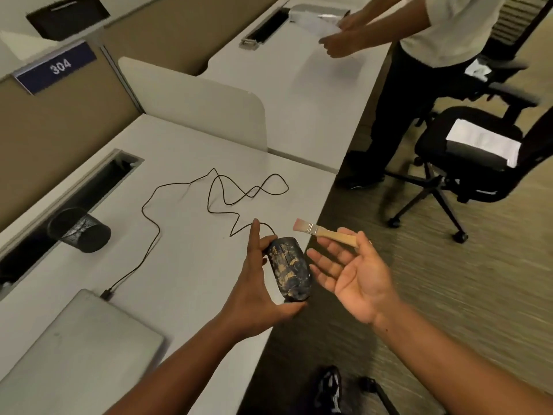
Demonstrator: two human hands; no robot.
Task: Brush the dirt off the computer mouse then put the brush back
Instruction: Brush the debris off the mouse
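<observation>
My left hand (pixel 257 292) grips a black computer mouse (pixel 288 268) just over the desk's front edge; tan dirt speckles the mouse's top. Its thin black cable (pixel 209 199) loops across the white desk (pixel 185 265) to a plug by the laptop. My right hand (pixel 356 280) is beside the mouse, palm up with fingers spread. Its thumb pins the wooden handle of a small flat brush (pixel 326 233) against the index finger. The pale bristles point left, above the mouse and apart from it.
A black mesh pen cup (pixel 79 230) lies on its side at the desk's left. A closed grey laptop (pixel 74 348) sits at the near left. A white divider (pixel 194 100) bounds the desk's far side. Another person (pixel 419 55) and a black office chair (pixel 466 154) stand at right.
</observation>
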